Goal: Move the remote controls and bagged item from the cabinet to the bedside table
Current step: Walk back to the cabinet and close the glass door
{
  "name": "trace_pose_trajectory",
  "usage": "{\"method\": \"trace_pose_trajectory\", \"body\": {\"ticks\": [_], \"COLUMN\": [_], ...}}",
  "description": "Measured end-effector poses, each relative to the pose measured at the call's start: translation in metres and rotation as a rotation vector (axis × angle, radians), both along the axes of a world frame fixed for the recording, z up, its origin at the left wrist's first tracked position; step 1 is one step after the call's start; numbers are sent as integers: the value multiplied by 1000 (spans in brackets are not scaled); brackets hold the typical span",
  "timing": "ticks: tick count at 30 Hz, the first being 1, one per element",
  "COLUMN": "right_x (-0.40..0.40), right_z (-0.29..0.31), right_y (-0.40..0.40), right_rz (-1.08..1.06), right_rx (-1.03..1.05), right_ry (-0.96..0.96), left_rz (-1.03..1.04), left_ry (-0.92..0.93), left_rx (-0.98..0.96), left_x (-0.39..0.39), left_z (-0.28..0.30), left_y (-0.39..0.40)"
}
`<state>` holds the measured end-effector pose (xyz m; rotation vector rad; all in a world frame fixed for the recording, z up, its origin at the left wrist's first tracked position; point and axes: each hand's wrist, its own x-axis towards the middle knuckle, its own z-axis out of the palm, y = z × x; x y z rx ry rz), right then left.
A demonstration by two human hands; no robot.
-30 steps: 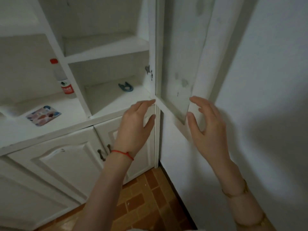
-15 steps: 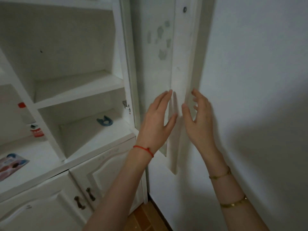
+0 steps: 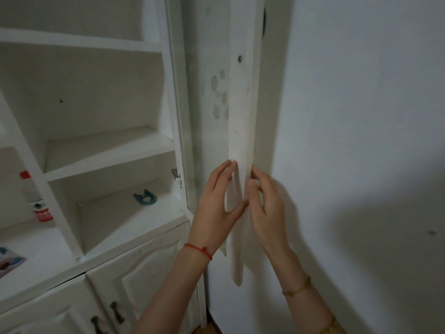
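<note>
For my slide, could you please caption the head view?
Both hands, left and right, hold the open cabinet door's edge.

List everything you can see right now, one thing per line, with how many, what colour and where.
Cabinet: one, white, left, open shelves.
Door: one, white frame with a glass pane, swung open against the wall, edge between both hands.
Clip-like thing: one, blue, lower right shelf.
Bottle: one, pale with a red cap and red label, left compartment, partly hidden.
Packet: one, multicoloured, far left on the ledge, cut by the frame edge.
Lower doors: two, white, dark handles.
Wall: white, right.
Floor: brown tile, sliver at the bottom.
Left hand: red string at the wrist, fingers on the door.
Right hand: gold bracelets, fingers at the door's edge.
</note>
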<state>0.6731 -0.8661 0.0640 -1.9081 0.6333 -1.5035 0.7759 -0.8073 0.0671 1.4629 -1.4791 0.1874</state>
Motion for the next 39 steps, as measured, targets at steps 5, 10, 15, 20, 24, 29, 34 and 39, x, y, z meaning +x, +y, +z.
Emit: {"method": "trace_pose_trajectory", "body": {"ticks": [5,10,15,20,24,29,34,39], "right_x": [10,33,62,100,139,195,258,308], "right_z": [-6,-7,-3,-1,-4,-6,-7,-13], "right_y": [20,39,52,65,79,98,113,119], "right_rz": [87,231,396,479,523,542,480,395], "right_rx": [-119,-229,-260,-312,-379,-413,-440,-463], "right_ry": [27,54,73,151,263,323,337,355], "left_rz": [92,206,310,449,535,603,618,677], "left_ry": [27,48,54,44,57,80,109,61], "left_rx": [-64,-110,-155,-161,-192,-208,-121,-96], "left_x": [9,29,51,80,110,165,227,280], "left_z": [-6,-12,-10,-15,-19,-22,-16,-16], "left_y": [29,64,98,125,142,160,173,173]}}
